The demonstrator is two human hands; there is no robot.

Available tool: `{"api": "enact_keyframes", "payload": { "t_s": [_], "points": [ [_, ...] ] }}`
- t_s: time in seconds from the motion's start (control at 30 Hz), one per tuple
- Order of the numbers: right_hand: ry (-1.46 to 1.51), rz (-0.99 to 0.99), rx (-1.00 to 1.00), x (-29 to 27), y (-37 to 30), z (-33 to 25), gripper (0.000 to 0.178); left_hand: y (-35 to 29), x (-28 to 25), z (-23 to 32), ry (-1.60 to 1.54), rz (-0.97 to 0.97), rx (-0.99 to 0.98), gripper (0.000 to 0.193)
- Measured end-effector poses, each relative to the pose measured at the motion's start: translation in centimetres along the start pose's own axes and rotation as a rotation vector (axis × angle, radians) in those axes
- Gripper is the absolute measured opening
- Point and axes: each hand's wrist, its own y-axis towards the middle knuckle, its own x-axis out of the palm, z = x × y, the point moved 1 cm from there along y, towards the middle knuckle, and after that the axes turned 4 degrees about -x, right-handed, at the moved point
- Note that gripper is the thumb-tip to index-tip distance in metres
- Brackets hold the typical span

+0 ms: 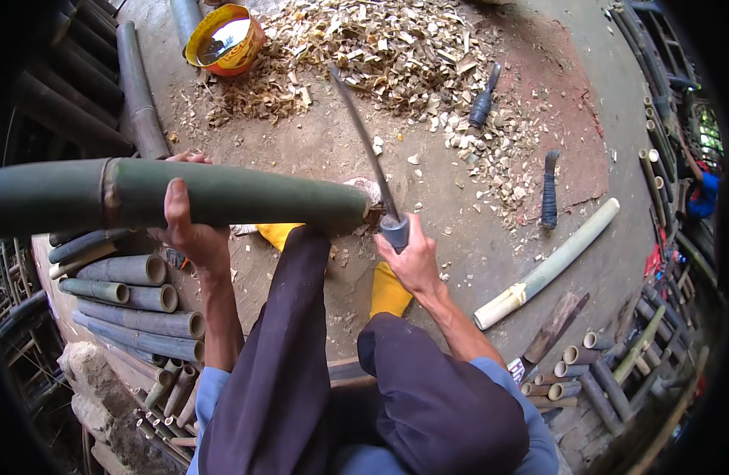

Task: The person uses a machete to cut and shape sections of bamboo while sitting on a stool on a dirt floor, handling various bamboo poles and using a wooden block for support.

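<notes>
Across the person's lap lies a thick green bamboo pole (222,194), its far end cut off by the picture's left rim. Left hand (186,229) wraps around its middle, fingers partly hidden behind it. Right hand (412,261) clenches the grey handle of a long blade (364,142), just beside the pole's cut end.

No screens, signs or packages. Only one small white label with a touch of red (520,369), stuck at the near end of a flat dark blade (556,326) lying on the ground at lower right, just beside short cut bamboo tubes (572,372). Print too small to make out.
</notes>
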Motion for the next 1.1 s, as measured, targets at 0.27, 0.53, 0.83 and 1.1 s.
{"api": "enact_keyframes", "payload": {
  "t_s": [0.27, 0.53, 0.83, 1.1],
  "points": [
    [-0.207, -0.024, 0.03, 1.8, 1.1, 3.6, 0.032, -1.6, 3.6, 0.2, 0.122, -0.017, 0.067, 0.051],
    [0.012, 0.211, -0.232, -0.7, -0.6, -2.1, 0.029, -1.4, 2.0, -1.0, 0.046, -0.184, 0.096, 0.053],
    [-0.048, -0.029, 0.014, -0.6, 0.8, -0.3, 0.032, -0.4, 1.6, 0.3, -0.059, -0.281, 0.221, 0.066],
    [-0.124, -0.139, 0.214, 1.4, 2.2, 4.3, 0.033, 0.4, 1.0, 0.2, -0.126, -0.537, 0.22, 0.073]
  ]
}}
